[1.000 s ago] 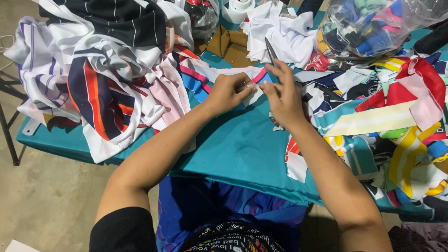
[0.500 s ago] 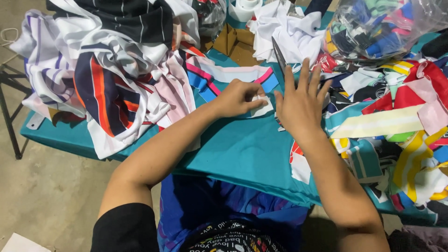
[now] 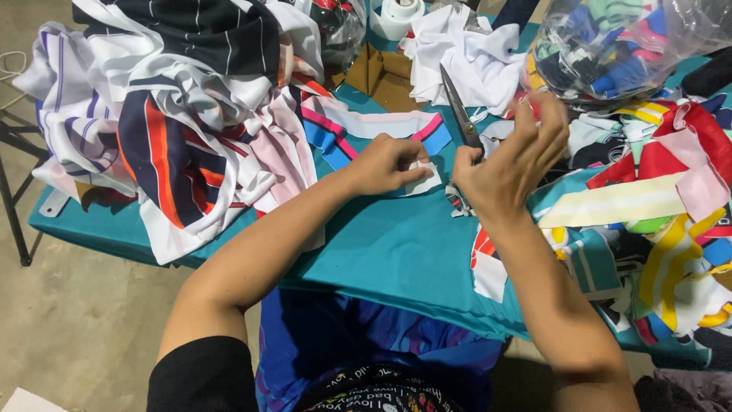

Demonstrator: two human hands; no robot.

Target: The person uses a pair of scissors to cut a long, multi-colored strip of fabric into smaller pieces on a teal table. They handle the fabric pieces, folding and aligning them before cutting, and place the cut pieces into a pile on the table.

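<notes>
**Both hands forward, fingers curled**

The left hand (image 3: pixel 385 164) lies knuckles up, fingers bent under and pressed flat. The right hand (image 3: pixel 507 164) is raised beside it, fingers (image 3: pixel 549 122) loosely curled and spread. Both forearms are bare and stretched forward.

Striped garment pile (image 3: pixel 175 114), clear bag of scraps (image 3: pixel 618 46), tape roll (image 3: pixel 396 15), teal table (image 3: pixel 381 252)

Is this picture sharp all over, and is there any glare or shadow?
Head view: mostly sharp, but the right hand by the scissors looks slightly smeared; the clear plastic bag carries bright glare; the left hand casts a soft shadow on the teal table.
</notes>
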